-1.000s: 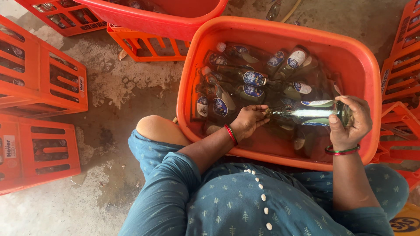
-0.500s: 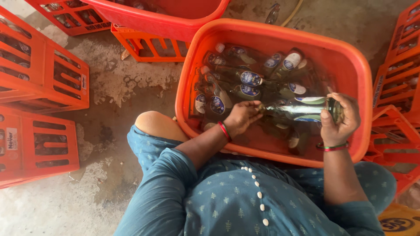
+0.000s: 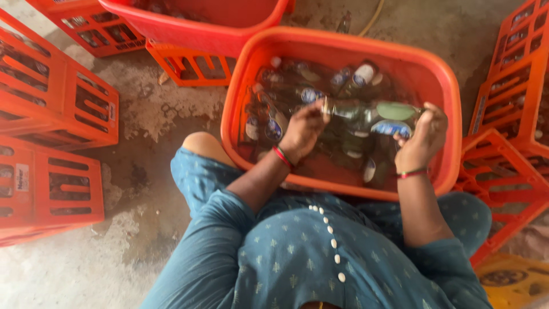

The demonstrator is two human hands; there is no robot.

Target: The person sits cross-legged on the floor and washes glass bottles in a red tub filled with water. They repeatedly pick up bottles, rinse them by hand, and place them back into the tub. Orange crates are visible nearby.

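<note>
I see both hands now raised: left hand pinching the bottle neck, right hand clasping its base, above the tub; crates left.

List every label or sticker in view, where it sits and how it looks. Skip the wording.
Held bottle, lying across the tub between left hand and right hand: blue and white paper label.
Bottles in the orange tub: blue, white-edged oval labels, several half sunk.
Orange crate at far left: small pale rectangular sticker.
Right-hand crate: narrow pale strip on its edge.
</note>
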